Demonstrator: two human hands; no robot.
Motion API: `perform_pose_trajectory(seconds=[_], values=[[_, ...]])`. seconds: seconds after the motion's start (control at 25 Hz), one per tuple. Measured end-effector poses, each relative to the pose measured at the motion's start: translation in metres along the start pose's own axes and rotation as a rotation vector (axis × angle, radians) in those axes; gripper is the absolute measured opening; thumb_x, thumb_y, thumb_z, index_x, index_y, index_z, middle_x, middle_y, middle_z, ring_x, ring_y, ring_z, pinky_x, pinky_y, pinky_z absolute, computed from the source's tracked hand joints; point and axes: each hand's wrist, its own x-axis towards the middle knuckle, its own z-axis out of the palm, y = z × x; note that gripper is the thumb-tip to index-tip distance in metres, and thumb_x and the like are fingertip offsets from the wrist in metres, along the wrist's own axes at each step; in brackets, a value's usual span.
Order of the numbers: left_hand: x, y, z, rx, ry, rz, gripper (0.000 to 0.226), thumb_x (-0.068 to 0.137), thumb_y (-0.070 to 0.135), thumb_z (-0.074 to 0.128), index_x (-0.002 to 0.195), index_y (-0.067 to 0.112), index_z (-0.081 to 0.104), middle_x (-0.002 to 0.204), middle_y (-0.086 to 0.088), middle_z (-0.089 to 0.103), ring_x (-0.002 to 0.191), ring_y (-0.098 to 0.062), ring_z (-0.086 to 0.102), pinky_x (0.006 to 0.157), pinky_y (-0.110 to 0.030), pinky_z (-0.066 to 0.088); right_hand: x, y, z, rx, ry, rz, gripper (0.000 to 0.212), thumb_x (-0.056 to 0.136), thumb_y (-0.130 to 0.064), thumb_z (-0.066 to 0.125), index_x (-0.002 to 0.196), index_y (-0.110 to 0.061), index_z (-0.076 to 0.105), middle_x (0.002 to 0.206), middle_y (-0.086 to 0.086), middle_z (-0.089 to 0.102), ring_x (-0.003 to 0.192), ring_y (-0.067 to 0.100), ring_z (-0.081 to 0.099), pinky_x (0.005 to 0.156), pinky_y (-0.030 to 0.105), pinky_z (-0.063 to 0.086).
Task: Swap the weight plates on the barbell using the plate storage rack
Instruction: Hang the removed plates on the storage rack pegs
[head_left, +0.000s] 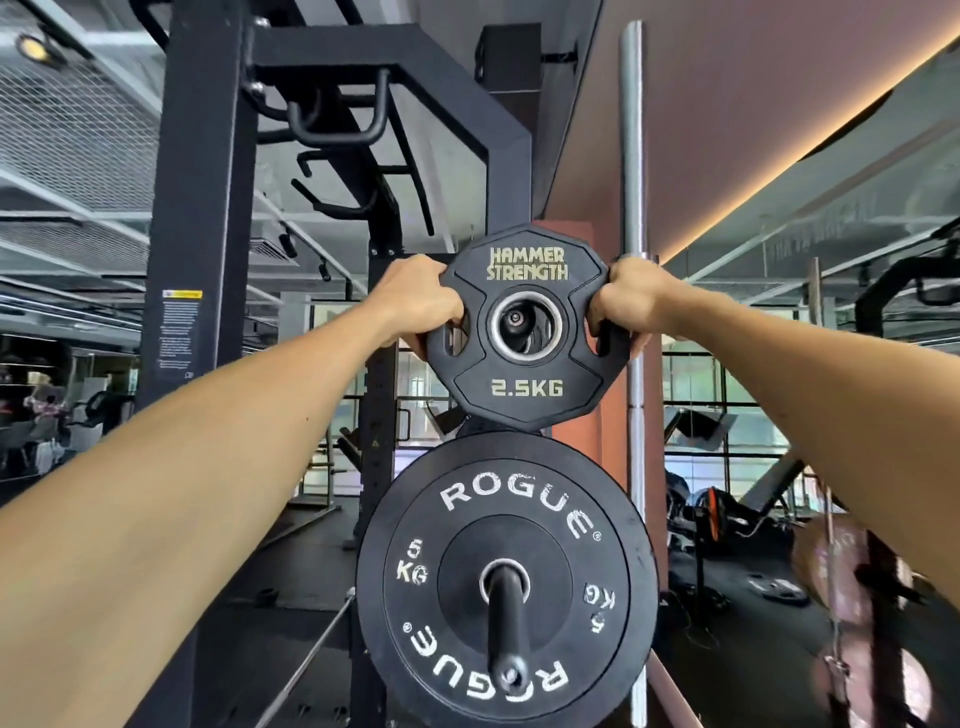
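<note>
Both hands grip the 2.5 kg Hammer Strength plate (525, 332) by its side cut-outs, the left hand (415, 304) on its left edge and the right hand (631, 304) on its right. The plate stands upright, lettered face toward the camera, its centre hole in line with a storage peg end. Just below it a 5 kg Rogue bumper plate (506, 577) hangs on its own rack peg (509, 631), which points out toward the viewer; a bare barbell (635, 312) stands vertical just behind the right hand.

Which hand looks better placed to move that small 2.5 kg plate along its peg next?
Neither clearly. The left hand and right hand each grip a side slot of the 2.5 kg plate, level and mirrored, so both will likely share the move.
</note>
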Motion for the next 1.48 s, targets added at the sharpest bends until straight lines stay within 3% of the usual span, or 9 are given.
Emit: perform_pose_trajectory(seconds=[0.2,0.32,0.48,0.6,0.72,1.0,1.24,1.4,1.48], values=[[0.028,-0.01,0.002,0.054,0.061,0.035,0.016,0.076,0.004,0.064,0.091,0.002,0.069,0.093,-0.015,0.071,0.077,-0.029,0.07,0.065,-0.043,0.062,0.027,0.003,0.013,0.075,0.015,-0.009,0.017,0.072,0.004,0.062,0.058,-0.006,0.064,0.057,0.011,0.062,0.054,0.03,0.06,0.044,0.034,0.054],[0.049,-0.026,0.013,0.049,0.029,0.031,0.016,0.076,0.005,0.062,0.092,0.002,0.065,0.09,-0.014,0.069,0.077,-0.032,0.07,0.065,-0.05,0.062,0.047,0.011,0.03,0.097,0.032,-0.006,0.014,0.072,0.005,0.064,0.06,-0.004,0.062,0.064,0.013,0.062,0.056,0.029,0.057,0.045,0.024,0.045],[0.079,-0.054,0.035,0.229,0.019,0.156,0.03,0.087,0.015,0.056,0.108,0.013,0.034,0.092,-0.012,0.058,0.079,-0.032,0.057,0.071,-0.041,0.049,0.08,0.035,0.057,0.179,0.009,0.003,0.004,0.079,0.001,0.059,0.079,-0.003,0.057,0.079,0.021,0.066,0.061,0.036,0.063,0.038,0.032,0.051],[0.096,-0.073,0.053,0.449,0.105,0.262,0.033,0.097,0.027,0.048,0.119,0.013,0.027,0.11,-0.007,0.042,0.085,-0.028,0.048,0.072,-0.039,0.038,0.101,0.067,0.085,-0.075,0.135,-0.129,0.041,0.083,-0.035,0.056,0.111,-0.008,0.041,0.105,0.019,0.057,0.094,0.037,0.057,0.074,0.045,0.053],[0.115,-0.095,0.073,0.602,0.171,0.326,0.036,0.099,0.031,0.04,0.125,0.008,0.032,0.122,-0.008,0.034,0.105,-0.027,0.041,0.083,-0.043,0.04,0.118,0.094,0.114,-0.319,0.362,-0.259,0.067,0.082,-0.053,0.037,0.132,-0.01,0.039,0.124,0.017,0.043,0.116,0.036,0.041,0.102,0.049,0.035],[0.149,-0.126,0.095,0.687,0.307,0.432,0.033,0.092,0.029,0.045,0.115,0.007,0.038,0.117,-0.01,0.034,0.104,-0.027,0.035,0.092,-0.044,0.035,0.152,0.107,0.127,-0.48,0.369,-0.333,0.071,0.077,-0.058,0.024,0.129,-0.012,0.039,0.132,0.012,0.036,0.12,0.032,0.036,0.101,0.049,0.028],[0.145,-0.122,0.099,0.691,0.33,0.396,0.03,0.092,0.027,0.044,0.114,0.007,0.039,0.118,-0.012,0.035,0.104,-0.03,0.037,0.091,-0.046,0.035,0.15,0.105,0.129,-0.454,0.401,-0.311,0.046,0.093,-0.045,0.044,0.124,-0.011,0.041,0.134,0.011,0.035,0.122,0.031,0.036,0.102,0.049,0.028],[0.137,-0.123,0.106,0.644,0.314,0.3,0.04,0.098,0.029,0.04,0.132,0.008,0.037,0.136,-0.011,0.033,0.118,-0.032,0.036,0.097,-0.05,0.034,0.14,0.1,0.136,-0.346,0.361,-0.219,0.044,0.098,-0.043,0.04,0.13,-0.012,0.037,0.142,0.009,0.029,0.126,0.032,0.036,0.103,0.049,0.027],[0.125,-0.126,0.11,0.551,0.221,0.215,0.055,0.104,0.037,0.032,0.152,0.014,0.019,0.151,-0.006,0.021,0.133,-0.028,0.028,0.105,-0.052,0.027,0.131,0.101,0.142,-0.3,0.324,-0.174,0.051,0.1,-0.046,0.034,0.139,-0.014,0.03,0.151,0.005,0.022,0.13,0.031,0.035,0.103,0.05,0.028]])
